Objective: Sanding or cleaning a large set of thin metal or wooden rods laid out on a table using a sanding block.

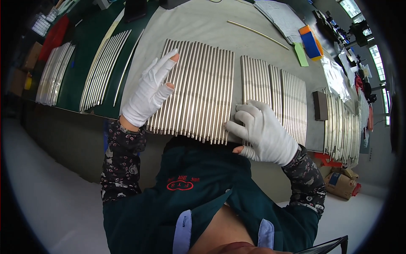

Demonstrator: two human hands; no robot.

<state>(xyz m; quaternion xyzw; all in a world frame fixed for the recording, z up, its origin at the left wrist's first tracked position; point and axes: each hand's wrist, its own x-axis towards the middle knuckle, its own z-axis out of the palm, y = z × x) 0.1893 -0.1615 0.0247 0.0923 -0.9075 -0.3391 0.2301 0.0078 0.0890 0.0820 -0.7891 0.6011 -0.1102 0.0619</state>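
A broad row of shiny metal rods [198,91] lies side by side on the grey-covered table in front of me. My left hand [150,91], in a white glove with bare thumb and index tips, rests along the row's left edge, fingers stretched out. To the right lies a second group of metal rods [256,80], split by narrow gaps. My right hand [264,133], also gloved, is over the near end of that group. Its fingers bend toward the gap between the groups, and its bare thumb tip stands apart from them. What lies beneath the palm is hidden.
More rods [105,70] and a wrapped bundle [56,74] lie on the green surface at left. At right are a dark block [320,106] and another rod stack [340,131]. A single brass-coloured rod [258,34], papers [281,19] and an orange-and-blue object [311,42] lie farther back.
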